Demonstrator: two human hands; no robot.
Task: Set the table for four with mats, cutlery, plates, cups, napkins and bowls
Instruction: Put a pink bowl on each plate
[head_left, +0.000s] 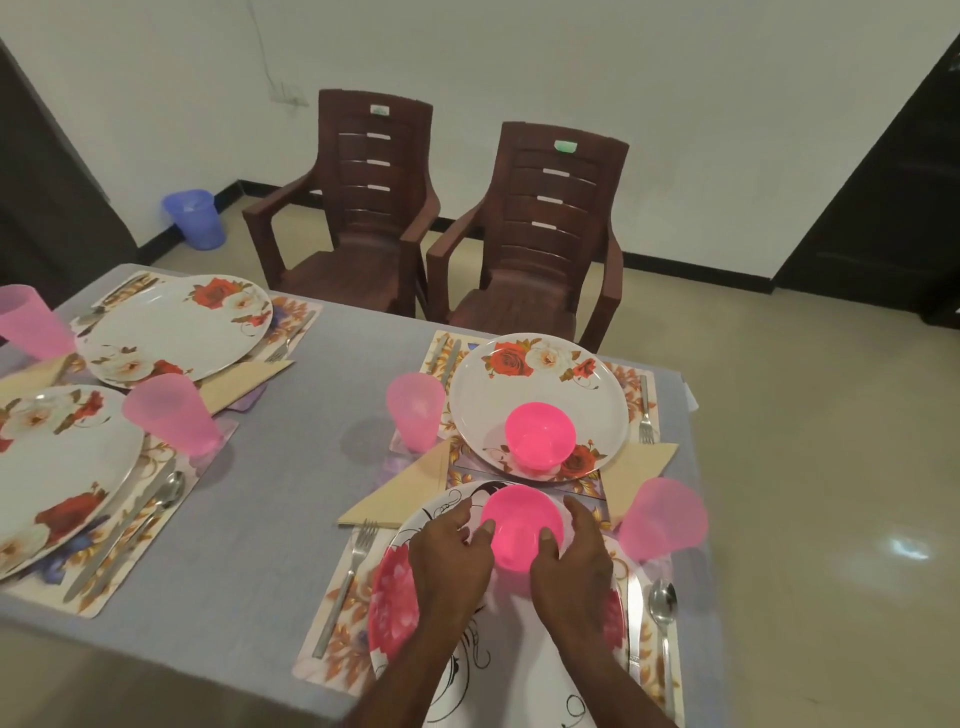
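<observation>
Far-left settings: two white round plates with red and cream roses, one at the back (174, 326) and one nearer (57, 467), lie on floral rectangular mats on the grey-clothed counter (291, 447). Each has a translucent pink plastic cup ( (31, 322), (171, 413)), a folded beige napkin and steel cutlery beside it. Neither plate carries a bowl.

Middle: a third pink cup (415, 410) and a beige folded napkin (402, 493) sit left of the two right-hand settings; a steel fork (345, 582) lies lengthwise on the near mat.

Left hand: the left hand (449, 551) holds the near side of the bright pink round plastic bowl (522, 525), thumb against its wall and the other fingers curled round its left flank.

Task thing: that bowl sits between both hands, over the far part of the white plate with pink flower and black line drawing (395, 603). I cannot tell whether it already rests on the plate.

Right hand: the right hand (574, 556) mirrors the left, thumb on the bowl's wall, fingers wrapped round its right side.

Back right: a second pink bowl (540, 436) stands on the rose plate (537, 400) beyond.

Key relation: the bowl lies straight ahead of both hands, equally near each; being round, it has no long axis. Judged next: release it centred, then fetch bowls for the left plates.

Right edge: the fourth pink cup (662, 519) and a steel spoon (662, 603).
</observation>
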